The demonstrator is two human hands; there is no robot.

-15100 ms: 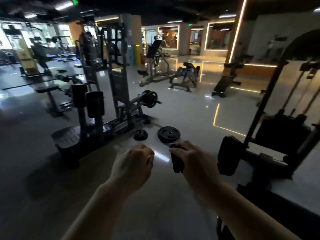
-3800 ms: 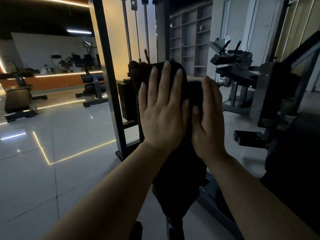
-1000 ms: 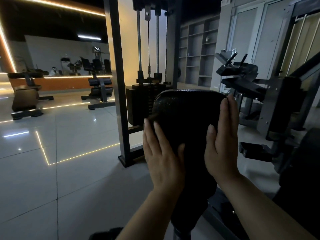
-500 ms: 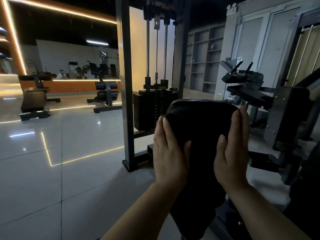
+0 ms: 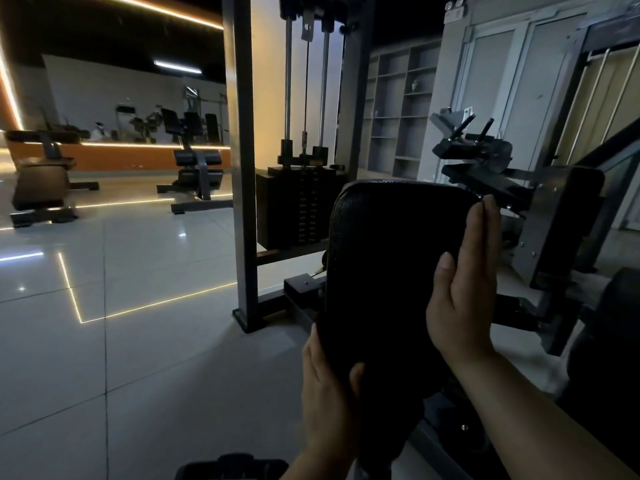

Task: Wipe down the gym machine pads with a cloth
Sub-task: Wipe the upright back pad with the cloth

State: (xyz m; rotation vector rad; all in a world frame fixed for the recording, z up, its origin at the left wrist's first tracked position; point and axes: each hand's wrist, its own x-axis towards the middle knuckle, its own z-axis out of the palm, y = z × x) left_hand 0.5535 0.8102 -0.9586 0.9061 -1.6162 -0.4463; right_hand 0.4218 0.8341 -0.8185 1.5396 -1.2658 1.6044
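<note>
Grainy black leatherette pad (image 5: 398, 244), glossy tiled floor (image 5: 114, 306), matt grey metal frame post (image 5: 242, 168)

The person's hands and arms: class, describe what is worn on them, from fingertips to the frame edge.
Nothing is worn. The left hand and right hand have no gloves, rings or watch that show, and both forearms are bare to the frame edge, with no sleeve in view. The fingernails look short and unpainted.

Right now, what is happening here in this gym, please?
A person is cleaning a black machine pad. The left hand rests low on the pad's left edge and the right hand lies flat along its right side, fingers straight. The cloth is too dark to tell from the pad. A weight stack stands behind.
</note>
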